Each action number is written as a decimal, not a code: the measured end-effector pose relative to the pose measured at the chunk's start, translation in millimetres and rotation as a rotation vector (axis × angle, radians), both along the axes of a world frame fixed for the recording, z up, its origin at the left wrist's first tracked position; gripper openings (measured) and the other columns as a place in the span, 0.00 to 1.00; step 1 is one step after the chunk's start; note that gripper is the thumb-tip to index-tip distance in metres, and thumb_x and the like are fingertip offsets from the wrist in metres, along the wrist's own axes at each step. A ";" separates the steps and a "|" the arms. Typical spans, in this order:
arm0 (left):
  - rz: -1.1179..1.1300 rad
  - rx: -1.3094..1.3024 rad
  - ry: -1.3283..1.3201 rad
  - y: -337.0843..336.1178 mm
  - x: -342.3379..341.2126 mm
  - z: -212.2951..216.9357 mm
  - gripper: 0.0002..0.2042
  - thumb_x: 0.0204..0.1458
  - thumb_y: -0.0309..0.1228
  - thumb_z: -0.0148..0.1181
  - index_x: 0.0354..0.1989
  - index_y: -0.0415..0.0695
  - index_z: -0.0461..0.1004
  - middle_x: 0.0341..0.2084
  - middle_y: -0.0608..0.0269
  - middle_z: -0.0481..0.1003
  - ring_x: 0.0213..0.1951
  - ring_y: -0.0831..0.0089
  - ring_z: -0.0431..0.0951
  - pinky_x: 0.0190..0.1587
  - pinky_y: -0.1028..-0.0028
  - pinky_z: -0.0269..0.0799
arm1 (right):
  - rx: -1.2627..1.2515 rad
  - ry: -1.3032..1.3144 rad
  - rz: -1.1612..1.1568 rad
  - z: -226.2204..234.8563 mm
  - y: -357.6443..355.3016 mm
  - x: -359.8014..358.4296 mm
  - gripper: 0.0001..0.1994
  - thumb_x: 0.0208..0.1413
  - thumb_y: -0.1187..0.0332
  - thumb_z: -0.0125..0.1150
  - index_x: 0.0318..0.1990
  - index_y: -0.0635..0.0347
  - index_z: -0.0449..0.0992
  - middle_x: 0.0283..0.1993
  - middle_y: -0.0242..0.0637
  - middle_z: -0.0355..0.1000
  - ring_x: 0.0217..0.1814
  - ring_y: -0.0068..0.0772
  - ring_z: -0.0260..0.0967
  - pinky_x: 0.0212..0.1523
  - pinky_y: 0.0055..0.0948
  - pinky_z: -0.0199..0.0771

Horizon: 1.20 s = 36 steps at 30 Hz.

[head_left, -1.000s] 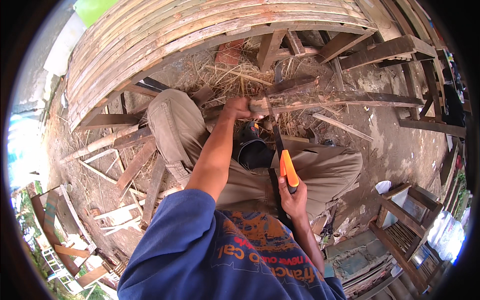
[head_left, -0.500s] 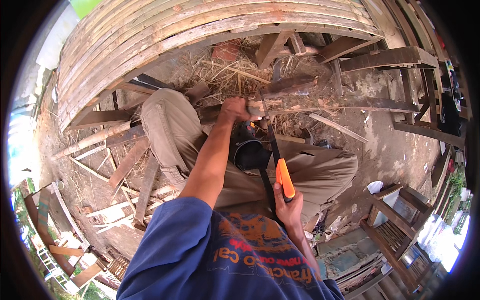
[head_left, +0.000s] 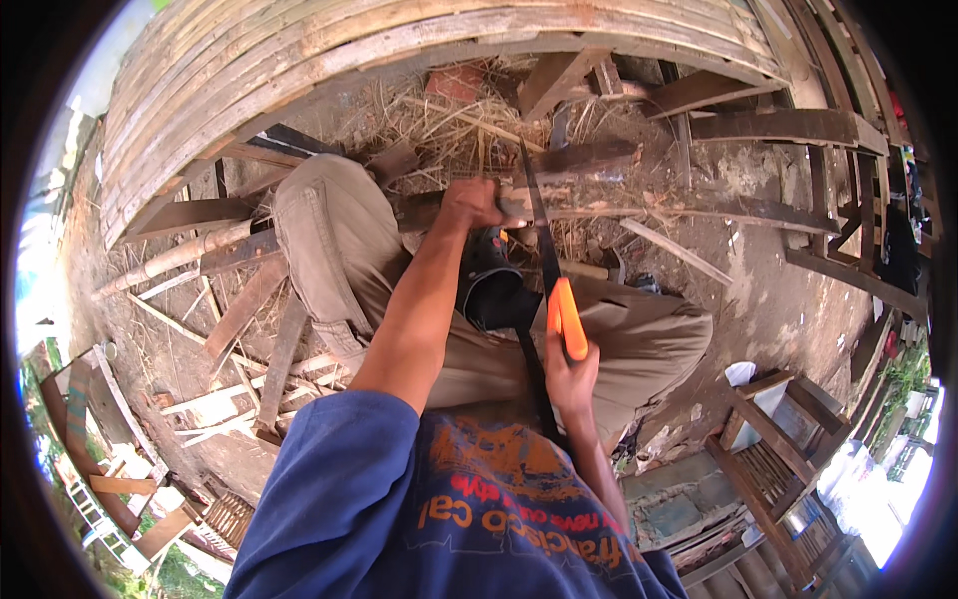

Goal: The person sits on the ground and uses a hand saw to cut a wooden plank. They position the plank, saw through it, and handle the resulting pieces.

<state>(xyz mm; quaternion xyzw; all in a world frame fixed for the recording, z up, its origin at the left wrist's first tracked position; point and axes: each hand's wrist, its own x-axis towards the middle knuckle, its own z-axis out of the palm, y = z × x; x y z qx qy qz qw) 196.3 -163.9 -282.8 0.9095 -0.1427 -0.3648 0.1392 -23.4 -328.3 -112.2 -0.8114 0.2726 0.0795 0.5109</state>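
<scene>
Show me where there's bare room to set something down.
Bare dirt floor lies right of the right knee, bordered by the pale stick and the slatted wooden frame. Crowded: around the left hand, with plank, saw and straw close by; left of the left knee, among scrap wood.

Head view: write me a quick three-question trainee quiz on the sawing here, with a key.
1. True or false: the right hand grips the saw.
2. What colour is the handle?
3. Where is the left hand?
A) On the handle
B) At the plank, left of the blade
C) Right of the blade

Key: 1. True. 2. Orange. 3. B.
</scene>
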 end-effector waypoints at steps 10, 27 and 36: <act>-0.016 0.044 0.058 -2.1 7.6 1.3 0.49 0.35 0.74 0.63 0.53 0.40 0.77 0.53 0.49 0.77 0.57 0.57 0.76 0.61 0.63 0.69 | 0.078 0.085 -0.011 17.2 -4.0 -55.9 0.12 0.59 0.69 0.63 0.29 0.70 0.75 0.17 0.41 0.65 0.24 0.21 0.61 0.26 0.33 0.65; 0.028 -0.009 -0.038 -4.5 2.9 2.1 0.56 0.31 0.75 0.65 0.58 0.35 0.73 0.54 0.42 0.76 0.58 0.55 0.76 0.60 0.59 0.70 | 0.019 0.081 -0.026 -9.4 15.6 33.5 0.15 0.60 0.68 0.62 0.25 0.70 0.71 0.16 0.41 0.64 0.19 0.25 0.58 0.25 0.37 0.64; -0.005 0.016 0.034 -0.2 7.3 -8.3 0.55 0.33 0.77 0.61 0.59 0.37 0.72 0.59 0.46 0.72 0.62 0.56 0.72 0.64 0.61 0.65 | -0.031 -0.103 0.049 12.0 14.2 -23.6 0.17 0.57 0.65 0.64 0.24 0.71 0.72 0.17 0.51 0.65 0.17 0.34 0.63 0.25 0.39 0.65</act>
